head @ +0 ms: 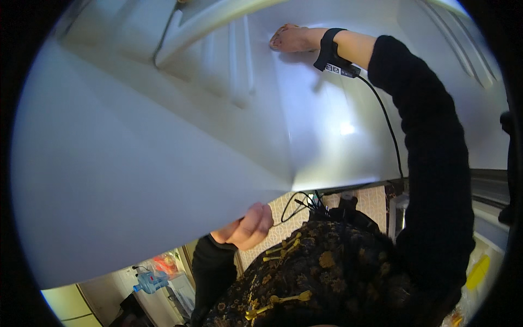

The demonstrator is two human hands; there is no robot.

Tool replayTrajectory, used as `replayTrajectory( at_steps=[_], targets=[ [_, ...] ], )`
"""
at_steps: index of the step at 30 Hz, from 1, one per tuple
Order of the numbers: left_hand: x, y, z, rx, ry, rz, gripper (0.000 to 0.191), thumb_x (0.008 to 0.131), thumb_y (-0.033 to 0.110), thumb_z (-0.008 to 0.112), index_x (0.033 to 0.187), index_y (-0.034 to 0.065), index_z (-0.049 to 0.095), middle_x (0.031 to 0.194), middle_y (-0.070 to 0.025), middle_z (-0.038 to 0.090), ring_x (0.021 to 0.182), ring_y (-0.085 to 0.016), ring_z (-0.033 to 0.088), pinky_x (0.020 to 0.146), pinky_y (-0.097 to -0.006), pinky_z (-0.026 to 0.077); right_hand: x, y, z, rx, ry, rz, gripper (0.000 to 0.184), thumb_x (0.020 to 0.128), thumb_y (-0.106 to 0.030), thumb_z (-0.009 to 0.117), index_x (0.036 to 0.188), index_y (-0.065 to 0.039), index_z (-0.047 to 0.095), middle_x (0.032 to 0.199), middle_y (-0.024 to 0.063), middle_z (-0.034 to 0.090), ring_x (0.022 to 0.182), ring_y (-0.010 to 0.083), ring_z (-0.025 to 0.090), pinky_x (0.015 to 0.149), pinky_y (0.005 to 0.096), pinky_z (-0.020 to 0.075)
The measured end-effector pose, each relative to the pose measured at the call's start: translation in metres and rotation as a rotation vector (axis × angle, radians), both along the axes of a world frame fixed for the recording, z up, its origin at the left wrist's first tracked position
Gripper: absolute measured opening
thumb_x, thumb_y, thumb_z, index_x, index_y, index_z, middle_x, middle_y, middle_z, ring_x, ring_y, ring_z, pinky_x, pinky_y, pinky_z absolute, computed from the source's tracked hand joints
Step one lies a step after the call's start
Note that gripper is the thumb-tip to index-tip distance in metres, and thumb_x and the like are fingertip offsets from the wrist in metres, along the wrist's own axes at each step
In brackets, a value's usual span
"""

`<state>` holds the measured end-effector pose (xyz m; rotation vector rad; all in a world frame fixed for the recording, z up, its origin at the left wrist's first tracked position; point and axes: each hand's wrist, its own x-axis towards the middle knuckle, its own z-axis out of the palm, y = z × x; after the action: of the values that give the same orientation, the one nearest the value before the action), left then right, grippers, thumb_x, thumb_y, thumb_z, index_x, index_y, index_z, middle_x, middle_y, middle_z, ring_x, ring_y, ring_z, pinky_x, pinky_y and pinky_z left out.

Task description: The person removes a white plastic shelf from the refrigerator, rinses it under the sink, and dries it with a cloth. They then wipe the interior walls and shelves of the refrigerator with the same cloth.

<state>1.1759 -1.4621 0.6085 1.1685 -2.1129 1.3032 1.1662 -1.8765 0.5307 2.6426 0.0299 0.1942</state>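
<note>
At the upper centre, my right hand (289,39) is deep inside a white, ribbed cabinet interior, perhaps a refrigerator's, against its smooth inner wall (327,151). Something brown and orange shows at its fingers, too small to identify; the fingers are hard to make out. A black strap (327,47) with a small cabled device (345,70) circles that wrist. Below the middle, my left hand (251,227) has curled fingers at the near edge of a large white panel (135,171); part of this hand is hidden by the panel.
Moulded ribs (241,65) line the interior, and a pale curved edge (212,20) crosses the top. Black cables (296,204) hang by my patterned garment (327,269). A blue water bottle (151,282) stands at lower left. A black cable (390,122) runs beside my right sleeve.
</note>
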Motion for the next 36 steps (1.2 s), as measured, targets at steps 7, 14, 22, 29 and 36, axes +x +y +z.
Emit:
replayTrajectory(
  at_steps=[7,14,22,29,36],
  targets=[
    [0.005,-0.013,0.023,0.027,0.104,0.065,0.012,0.059,0.014,0.061,0.066,0.0243,0.059,0.081,0.0136,0.056,0.068,-0.008,0.049,0.080,-0.0370,0.027,-0.025,0.077,0.008,0.438,0.159,-0.142,0.027,0.086,-0.016,0.042,0.106,-0.009,0.060,0.102,0.0085,0.062,0.100,0.0255,0.056,0.097,0.0453,0.0310],
    [0.009,-0.010,0.033,0.099,0.088,0.018,0.027,0.055,0.004,0.063,0.074,0.0223,0.064,0.086,0.0117,0.060,0.077,-0.011,0.041,0.082,-0.0330,0.023,-0.094,0.197,0.009,0.850,-0.001,-0.330,0.025,0.083,-0.021,0.052,0.104,-0.018,0.063,0.100,0.0105,0.058,0.100,0.0332,0.047,0.093,0.0413,0.0321],
    [0.039,-0.029,0.058,-0.151,0.090,-0.188,0.007,0.062,0.018,0.058,0.068,0.0207,0.057,0.078,0.0102,0.058,0.065,-0.010,0.037,0.075,-0.0305,0.022,-0.134,0.290,0.031,1.092,-0.224,-0.142,0.030,0.079,0.000,0.051,0.106,-0.009,0.062,0.115,0.0081,0.060,0.109,0.0272,0.049,0.104,0.0447,0.0278],
    [0.042,-0.028,0.058,-0.123,0.119,-0.267,0.022,0.052,0.013,0.065,0.073,0.0190,0.061,0.083,0.0079,0.059,0.074,-0.011,0.045,0.076,-0.0316,0.024,-0.197,0.291,0.082,1.344,-0.695,-0.634,0.032,0.091,-0.010,0.042,0.117,0.000,0.057,0.113,0.0141,0.061,0.097,0.0235,0.059,0.088,0.0350,0.0471],
    [0.040,-0.030,0.058,-0.133,0.132,-0.282,0.022,0.050,0.015,0.063,0.071,0.0190,0.060,0.079,0.0072,0.059,0.071,-0.012,0.045,0.075,-0.0318,0.024,-0.241,0.238,0.032,0.135,-0.610,-0.933,0.038,0.093,-0.031,0.042,0.125,-0.011,0.049,0.119,0.0129,0.055,0.121,0.0341,0.035,0.102,0.0476,0.0296]
  ],
)
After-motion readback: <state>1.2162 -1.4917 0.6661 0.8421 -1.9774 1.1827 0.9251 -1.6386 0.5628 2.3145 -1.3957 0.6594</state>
